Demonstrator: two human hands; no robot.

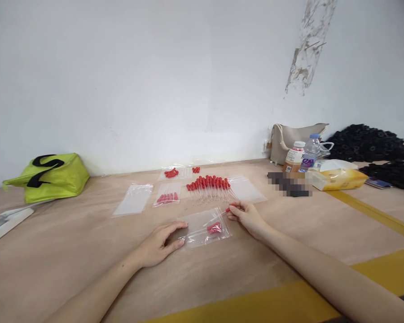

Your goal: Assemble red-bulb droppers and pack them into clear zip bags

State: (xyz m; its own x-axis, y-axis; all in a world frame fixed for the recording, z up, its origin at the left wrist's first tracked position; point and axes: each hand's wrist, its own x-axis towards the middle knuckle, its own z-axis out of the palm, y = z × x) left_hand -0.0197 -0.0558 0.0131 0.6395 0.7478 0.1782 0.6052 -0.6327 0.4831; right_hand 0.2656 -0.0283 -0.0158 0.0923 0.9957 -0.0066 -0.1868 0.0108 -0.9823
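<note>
The right hand (247,216), finger and thumb pinched, holds a stick (227,210) whose shaft points to eight o'clock over the bag (201,241); glare hides whether the tip is inside. At the bag's nine o'clock, the left hand (160,241) lies loosely spread. Loading seems underway, calling for a straight push. Spare sticks (208,183) fan out at twelve.

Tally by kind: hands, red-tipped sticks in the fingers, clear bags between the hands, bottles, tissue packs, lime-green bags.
Hands: 2 (left hand, right hand)
Held red-tipped stick: 1
Clear bag between the hands: 1
Bottles: 2 (white-capped bottle, blue-capped bottle)
Tissue pack: 1
Lime-green bag: 1
Total: 8
</note>
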